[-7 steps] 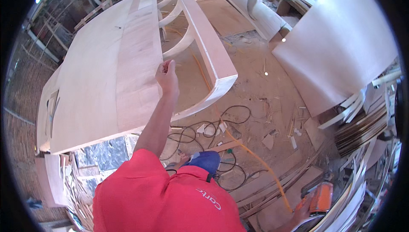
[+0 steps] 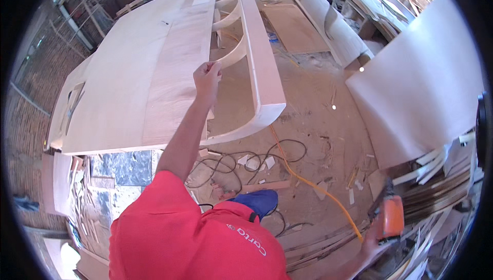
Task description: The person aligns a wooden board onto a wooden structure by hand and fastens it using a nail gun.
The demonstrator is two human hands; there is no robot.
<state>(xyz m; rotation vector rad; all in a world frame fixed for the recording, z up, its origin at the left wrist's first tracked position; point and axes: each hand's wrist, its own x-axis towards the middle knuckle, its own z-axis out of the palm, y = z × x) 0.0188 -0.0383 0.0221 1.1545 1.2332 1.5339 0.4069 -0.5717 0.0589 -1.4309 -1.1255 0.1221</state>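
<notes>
- Gripping orange tool [image 2: 393, 217]: right hand [image 2: 378, 232]
- Left hand [image 2: 207, 78] curled at edge of wood panel [image 2: 118, 85], can't tell if grasping
- Floor [image 2: 308, 120]: scraps [image 2: 270, 162], orange hose [image 2: 328, 194]
- Brick wall [image 2: 43, 74] left

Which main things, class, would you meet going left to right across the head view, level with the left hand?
Brown brick wall, broad pale wooden panel, bare left hand, long pinkish wooden beam, large curved pale sheet.

Looks like pale, smooth, matt wood across the broad panel [image 2: 128, 74] and in the curved ribs [image 2: 234, 56] by its right edge. Shines softly on the bent sheet [image 2: 416, 90]. Resembles hard plastic or painted metal on the orange tool [image 2: 393, 217], matt cloth on the red shirt [image 2: 205, 239].
</notes>
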